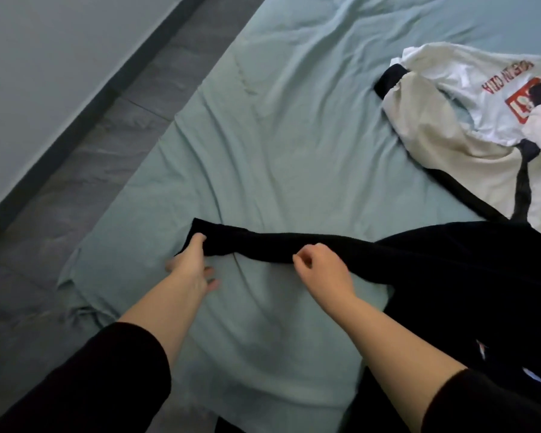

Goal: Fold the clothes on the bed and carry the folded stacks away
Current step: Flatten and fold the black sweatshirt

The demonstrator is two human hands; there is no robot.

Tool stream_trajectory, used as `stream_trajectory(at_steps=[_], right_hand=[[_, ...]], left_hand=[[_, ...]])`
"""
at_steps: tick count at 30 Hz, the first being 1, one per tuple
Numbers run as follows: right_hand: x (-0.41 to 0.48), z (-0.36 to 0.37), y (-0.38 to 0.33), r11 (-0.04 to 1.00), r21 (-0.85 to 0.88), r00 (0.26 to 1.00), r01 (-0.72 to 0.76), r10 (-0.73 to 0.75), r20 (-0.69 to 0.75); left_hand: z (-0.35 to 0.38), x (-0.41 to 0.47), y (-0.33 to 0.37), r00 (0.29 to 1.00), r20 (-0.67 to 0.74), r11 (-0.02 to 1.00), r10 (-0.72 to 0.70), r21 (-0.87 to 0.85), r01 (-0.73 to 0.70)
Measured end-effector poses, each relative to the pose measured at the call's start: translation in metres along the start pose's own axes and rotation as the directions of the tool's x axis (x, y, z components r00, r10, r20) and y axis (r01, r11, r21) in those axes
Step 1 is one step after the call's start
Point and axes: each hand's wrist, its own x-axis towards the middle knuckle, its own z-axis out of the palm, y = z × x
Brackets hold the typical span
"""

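One black sleeve (pixel 250 243) between both hands (pixel 191 264) (pixel 324 271)

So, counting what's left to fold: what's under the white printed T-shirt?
Under the white T-shirt, a cream garment with black trim pokes out on the green sheet; anything else beneath is covered.

Two hands are counted: one left hand (pixel 190 266) and one right hand (pixel 323 270). One black garment (pixel 450 276), one white printed shirt (pixel 481 89), one cream garment (pixel 444 139) and one bed (pixel 294 120) are counted.

Grey tiled floor (pixel 75 182) runs beside a pale wall (pixel 44 42) with dark skirting (pixel 119 79)
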Motion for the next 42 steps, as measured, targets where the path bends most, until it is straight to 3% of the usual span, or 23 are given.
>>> stream_trajectory(at_steps=[2,3,5,7,9,11,14,15,16,18,19,20,21,23,25,26,28,31,35,39,42], right_hand=[[0.010,-0.011,0.000,0.995,-0.074,0.983,0.066,-0.078,-0.168],[0.017,-0.014,0.000,0.985,-0.152,0.984,0.087,-0.109,-0.139],[0.028,-0.017,0.001,0.936,-0.336,0.994,0.102,-0.085,0.065],[0.033,-0.017,0.001,0.908,-0.404,0.981,0.109,-0.032,0.193],[0.031,-0.019,0.000,0.946,-0.314,0.993,0.083,-0.052,0.104],[0.026,-0.027,-0.001,0.981,-0.168,0.987,0.096,-0.115,-0.109],[0.012,-0.044,-0.003,0.974,-0.104,0.896,0.199,-0.224,-0.384],[0.007,-0.045,-0.002,0.962,-0.145,0.889,0.230,-0.268,-0.371],[0.002,-0.043,0.001,0.946,-0.194,0.915,0.259,-0.305,-0.265],[-0.011,-0.031,0.009,0.940,-0.189,0.955,0.283,-0.258,0.143],[-0.017,-0.024,0.016,0.962,-0.125,0.932,0.244,-0.197,0.304],[-0.020,-0.020,0.025,0.980,-0.065,0.919,0.187,-0.151,0.365],[-0.021,-0.019,0.034,0.990,-0.015,0.937,0.138,-0.126,0.325],[-0.010,-0.025,0.052,0.997,0.005,0.993,0.081,-0.081,0.088],[0.011,-0.039,0.073,1.000,0.000,0.995,-0.003,0.003,-0.096],[0.022,-0.048,0.082,0.998,-0.021,0.991,-0.062,0.059,-0.122],[0.043,-0.061,0.098,0.974,-0.147,0.985,-0.171,0.164,-0.056],[0.064,-0.069,0.112,0.916,-0.364,0.974,-0.171,0.213,0.078],[0.070,-0.082,0.116,0.940,-0.297,0.978,-0.165,0.195,0.076],[0.063,-0.085,0.120,0.960,-0.229,0.984,-0.161,0.175,0.044],[0.063,-0.078,0.120,0.964,-0.192,0.981,-0.183,0.192,0.026]], left_hand=[[-0.004,0.005,0.005,0.996,-0.070,0.996,0.056,-0.069,-0.061],[-0.005,0.009,0.006,0.990,-0.081,0.990,0.119,-0.068,-0.124],[-0.005,0.018,0.006,0.968,-0.043,0.969,0.249,-0.001,-0.249],[-0.004,0.021,0.011,0.937,0.012,0.932,0.350,0.097,-0.349],[-0.003,0.020,0.027,0.911,0.042,0.907,0.411,0.084,-0.413],[-0.002,0.011,0.055,0.888,0.095,0.892,0.450,-0.004,-0.452],[-0.001,-0.002,0.097,0.838,0.173,0.851,0.517,0.002,-0.526],[-0.001,-0.004,0.103,0.821,0.188,0.832,0.539,0.030,-0.554],[-0.003,-0.005,0.104,0.811,0.199,0.815,0.550,0.081,-0.573],[-0.009,0.005,0.093,0.810,0.216,0.769,0.546,0.254,-0.586],[-0.013,0.013,0.084,0.822,0.218,0.746,0.526,0.345,-0.569],[-0.018,0.022,0.075,0.840,0.214,0.734,0.498,0.412,-0.540],[-0.023,0.030,0.066,0.861,0.202,0.734,0.468,0.454,-0.505],[-0.030,0.043,0.055,0.887,0.159,0.733,0.433,0.511,-0.449],[-0.031,0.051,0.050,0.890,0.146,0.716,0.432,0.545,-0.437],[-0.029,0.054,0.048,0.888,0.158,0.717,0.433,0.537,-0.445],[-0.026,0.058,0.046,0.879,0.183,0.725,0.440,0.505,-0.468],[-0.023,0.054,0.046,0.816,0.225,0.652,0.533,0.505,-0.566],[-0.021,0.034,0.053,0.763,0.375,0.588,0.526,0.488,-0.645],[-0.036,0.018,0.064,0.838,0.444,0.626,0.319,0.565,-0.538],[-0.048,0.016,0.064,0.765,0.556,0.382,0.326,0.663,-0.644]])
